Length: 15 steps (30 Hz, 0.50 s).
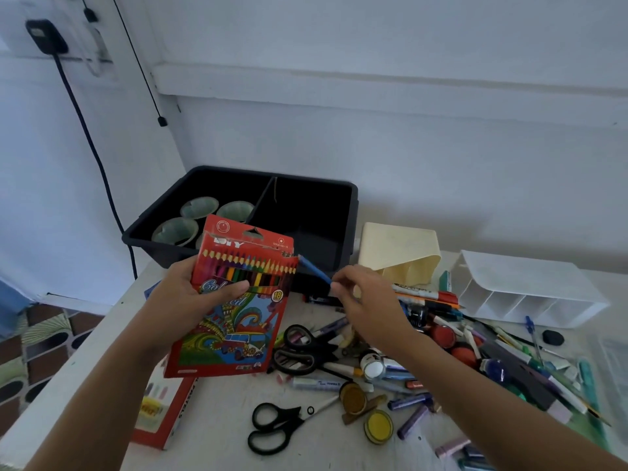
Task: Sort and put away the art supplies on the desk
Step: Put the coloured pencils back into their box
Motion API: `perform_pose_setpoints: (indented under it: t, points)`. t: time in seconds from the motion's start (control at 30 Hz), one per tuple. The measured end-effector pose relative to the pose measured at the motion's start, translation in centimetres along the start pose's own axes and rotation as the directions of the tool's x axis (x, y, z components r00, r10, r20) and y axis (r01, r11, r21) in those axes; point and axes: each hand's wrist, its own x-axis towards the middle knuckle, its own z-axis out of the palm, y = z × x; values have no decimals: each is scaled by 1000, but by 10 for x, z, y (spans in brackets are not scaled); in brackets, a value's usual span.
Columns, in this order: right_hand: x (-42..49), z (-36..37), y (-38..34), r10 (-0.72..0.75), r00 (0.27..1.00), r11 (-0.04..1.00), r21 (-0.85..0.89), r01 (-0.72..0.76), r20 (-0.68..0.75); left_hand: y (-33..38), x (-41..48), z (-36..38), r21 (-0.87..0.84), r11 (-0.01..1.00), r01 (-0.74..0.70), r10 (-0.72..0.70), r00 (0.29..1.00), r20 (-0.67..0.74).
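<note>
A white counter (217,419) stands against a pale wall, its right half strewn with a loose heap of pens, markers and pastel sticks (503,351). At the back sits a black bin (351,212) split by a divider. Its left compartment holds several pale cups (175,231); nothing can be made out in the dark right one. To the right of the bin a white divided organiser (530,287) lies on its side, and between the two a cream container (397,249) is tipped over.

The left hand (190,297) holds a red box of coloured pencils (234,321) upright above the counter's near left part. Its grip is closed around the box, thumb across the front and fingers behind. A flat red-edged box (163,413) lies on the counter beneath it.

The right hand (367,300) hovers above the heap, its grip narrowed to a fingertip pinch on one end of a blue pencil (314,269). The pencil's other end meets the top right corner of the pencil box.

Two pairs of black-handled scissors lie on the counter, one (302,348) just beside the box's lower edge and one (275,428) nearer the front. A small yellow paint pot (378,426) sits to the right of the nearer pair.
</note>
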Motion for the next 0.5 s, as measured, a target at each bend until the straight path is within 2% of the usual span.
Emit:
perform_pose_setpoints:
  t: [0.13,0.23,0.33,0.4,0.5]
  points:
    - [1,-22,-17,70,993,954,298,-39,-95,1,1,10,14,1000,-10,10,1000,11]
    - [6,-37,-28,162,983,852,514,-97,-82,2,1,21,39,999,-17,15,998,53]
    - [9,-47,-37,257,965,654,745,-132,-54,5,1,33,66,997,-26,19,994,110]
    - [11,-54,-41,324,946,459,877,-144,-14,8,-1,42,89,995,-48,33,987,158]
    - [12,-62,-43,376,926,226,964,-136,43,13,-5,55,105,993,-59,34,974,225]
